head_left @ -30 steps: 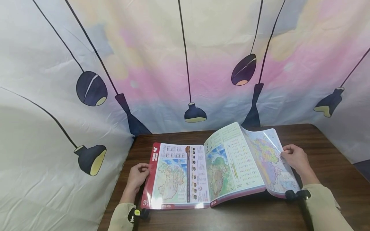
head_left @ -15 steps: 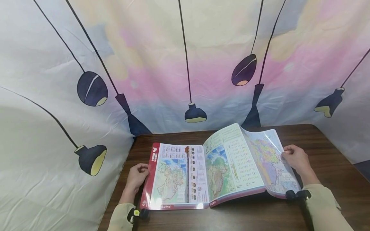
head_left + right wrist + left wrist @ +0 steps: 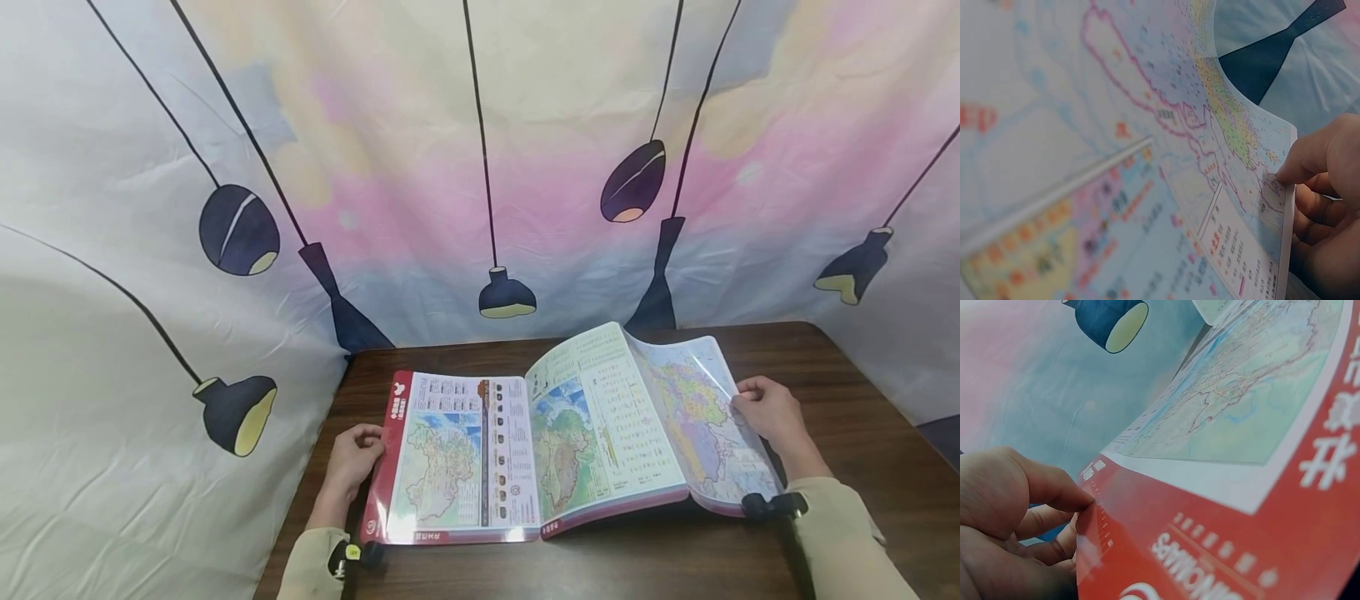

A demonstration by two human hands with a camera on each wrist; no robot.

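Note:
An open map atlas [image 3: 555,442] lies on the dark wooden table [image 3: 847,392]. My left hand [image 3: 356,454] pinches the red left cover edge [image 3: 1094,531] between thumb and fingers. My right hand [image 3: 768,412] pinches the outer edge of a glossy map page [image 3: 693,408], thumb on top and fingers beneath, as the right wrist view shows at the page [image 3: 1241,206]. That page and the one beside it [image 3: 600,417] arch up off the book.
A printed cloth backdrop [image 3: 480,167] with hanging lamp drawings surrounds the table on the left, back and right. Black wrist-camera mounts sit at both sleeves [image 3: 772,504]. Bare table shows at the right and along the front edge.
Almost nothing has moved. The lifted pages have shifted very slightly; both hands keep their hold in the same places.

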